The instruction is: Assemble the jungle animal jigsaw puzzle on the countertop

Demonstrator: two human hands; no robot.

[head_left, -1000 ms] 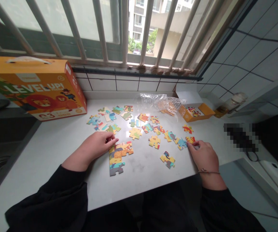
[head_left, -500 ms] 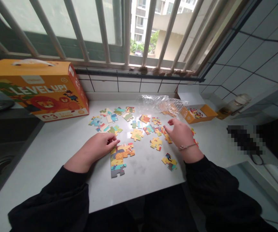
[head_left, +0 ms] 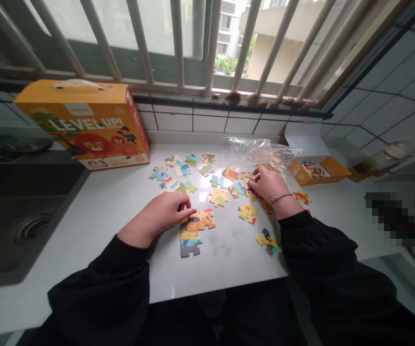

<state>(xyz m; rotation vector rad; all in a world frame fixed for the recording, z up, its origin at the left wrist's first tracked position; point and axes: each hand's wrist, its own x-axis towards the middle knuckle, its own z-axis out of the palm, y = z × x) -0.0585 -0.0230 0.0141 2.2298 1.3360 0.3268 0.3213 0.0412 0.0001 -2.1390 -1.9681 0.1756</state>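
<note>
My left hand (head_left: pixel 160 216) rests with its fingertips on the upper edge of a joined strip of colourful jigsaw pieces (head_left: pixel 192 233), lying on the white countertop (head_left: pixel 120 216). My right hand (head_left: pixel 267 185) is curled down among loose cartoon-printed puzzle pieces, with a yellow-and-red piece (head_left: pixel 252 194) partly under its fingers. Whether those fingers hold a piece is hidden. More loose pieces (head_left: pixel 218 196) lie scattered between my hands and further back, and one (head_left: pixel 268 242) sits just beyond my right sleeve.
An orange "LEVEL UP!" puzzle box (head_left: pixel 84 125) stands at the back left, with a dark sink (head_left: pixel 23 230) left of the counter. Clear plastic wrap (head_left: pixel 257 150) and an orange box tray (head_left: pixel 315 172) lie at the back right, below a barred window.
My right hand has moved left from the far right pieces to above the middle group, curling down onto them. My left hand stays on the strip. The view has shifted slightly.
</note>
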